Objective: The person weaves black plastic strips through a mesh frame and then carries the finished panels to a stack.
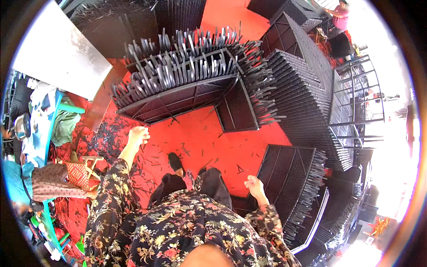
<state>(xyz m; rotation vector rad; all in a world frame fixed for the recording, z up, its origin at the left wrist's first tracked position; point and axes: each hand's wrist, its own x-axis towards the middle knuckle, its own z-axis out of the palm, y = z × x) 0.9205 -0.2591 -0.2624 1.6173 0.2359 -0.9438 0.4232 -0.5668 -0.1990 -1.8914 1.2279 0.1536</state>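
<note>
Dark flowered shirt (178, 222) cloth fills the space nearest us, above our black trousers (213, 182) and one dark shoe (175, 161). Under us spreads a red floor (209, 149), littered with black scraps (104, 141), thickest to the left. Along that side runs a turquoise-edged bench (52, 127) with cloths on it; another person in a turquoise top (13, 175) is beside it, near a checked basket (78, 174). A white board (66, 55) slants at upper left. Dark ribbed furniture (307, 95) stands to the right, by an open metal rack (356, 102), and a person in pink (340, 20) is far off at upper right.

Our left hand (139, 135) has its fingers bent inward, and our right hand (255, 185) is loosely curled; we cannot tell whether either is fully clenched or grips anything small. Ahead of us lies the large woven frame (182, 104), bristling with loose strips (171, 73), its near left edge just beyond the left hand. A smaller woven panel (287, 175) leans right beside the right hand; we cannot tell whether they touch.
</note>
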